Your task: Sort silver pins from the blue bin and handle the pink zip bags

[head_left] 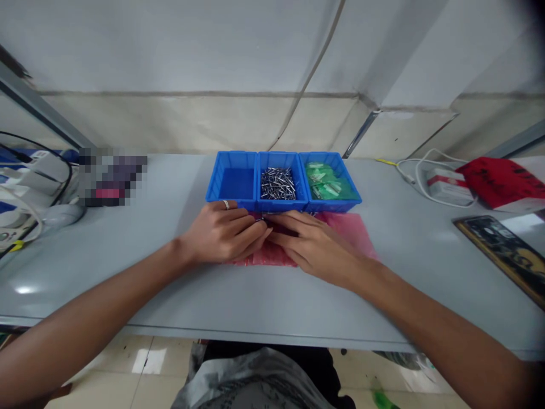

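Left hand (223, 236) and right hand (317, 247) meet narrowly over a pink plastic bag (347, 233), any grip hidden, with blue bins (276, 153) of steel pins (279, 184) within reach at twelve o'clock

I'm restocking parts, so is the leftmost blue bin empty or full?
Empty: the leftmost blue bin shows only its bare blue floor, whereas the middle bin is filled with metal pins.
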A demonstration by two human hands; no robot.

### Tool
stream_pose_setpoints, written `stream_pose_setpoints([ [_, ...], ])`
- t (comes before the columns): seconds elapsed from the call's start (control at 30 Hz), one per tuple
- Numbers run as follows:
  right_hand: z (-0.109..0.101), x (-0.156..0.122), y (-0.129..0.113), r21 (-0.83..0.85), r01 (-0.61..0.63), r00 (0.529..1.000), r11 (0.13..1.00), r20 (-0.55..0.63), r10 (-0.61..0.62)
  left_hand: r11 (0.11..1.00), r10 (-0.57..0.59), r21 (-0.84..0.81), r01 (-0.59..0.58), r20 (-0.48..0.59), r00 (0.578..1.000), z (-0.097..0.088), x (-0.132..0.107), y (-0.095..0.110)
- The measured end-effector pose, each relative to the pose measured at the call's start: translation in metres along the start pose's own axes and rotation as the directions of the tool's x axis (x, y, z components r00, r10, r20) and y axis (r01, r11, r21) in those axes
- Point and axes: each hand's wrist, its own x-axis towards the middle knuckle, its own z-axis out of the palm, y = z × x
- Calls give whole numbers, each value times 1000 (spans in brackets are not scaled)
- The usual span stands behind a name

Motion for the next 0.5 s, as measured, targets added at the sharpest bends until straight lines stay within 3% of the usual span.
stream_pose_setpoints([
  [0.07, 3, -1, 2, -21, 18, 999, 1000, 29, -17, 1000, -13, 5, 13, 6, 1000, 1, -1, 0],
  [0.5, 0, 2, -3, -195, 77, 994, 978, -58, -90, 1000, -5, -18, 5, 13, 1000, 1, -3, 1],
])
